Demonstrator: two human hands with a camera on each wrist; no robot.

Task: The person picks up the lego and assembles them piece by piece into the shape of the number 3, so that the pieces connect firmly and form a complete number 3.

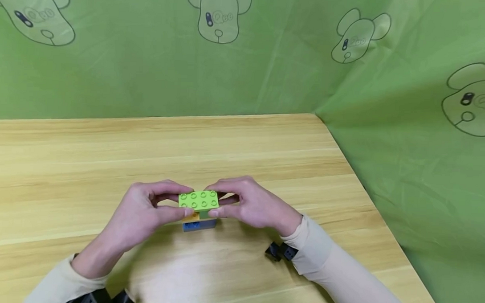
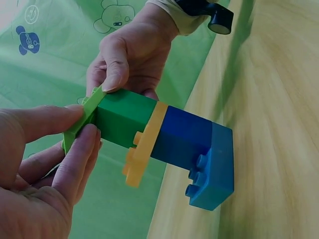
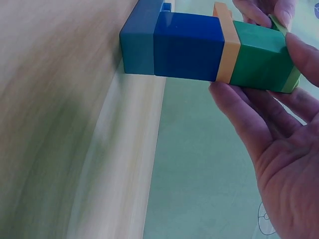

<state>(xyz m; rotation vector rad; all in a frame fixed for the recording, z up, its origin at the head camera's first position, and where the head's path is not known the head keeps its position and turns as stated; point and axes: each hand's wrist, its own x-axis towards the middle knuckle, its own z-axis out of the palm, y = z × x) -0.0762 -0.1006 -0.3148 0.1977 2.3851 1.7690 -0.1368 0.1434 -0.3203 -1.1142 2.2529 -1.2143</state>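
Observation:
A small tower of toy building bricks stands on the wooden table, with both hands at its top. The flat lime green brick (image 1: 198,201) with round studs lies uppermost, above a green brick (image 2: 124,114). Below that come a flat orange-yellow brick (image 2: 145,149), a dark blue brick (image 3: 189,47) and a lighter blue brick (image 2: 219,169) at the base. My left hand (image 1: 142,215) pinches the lime brick's left end between thumb and fingers. On the opposite end, my right hand (image 1: 250,204) grips it with the thumb in front, fingers along the green brick's side.
The wooden table (image 1: 106,151) ends at a back edge and a slanting right edge. Green cloth (image 1: 149,77) printed with cartoon heads hangs behind and at the right. Black wrist devices (image 1: 281,252) sit at both cuffs.

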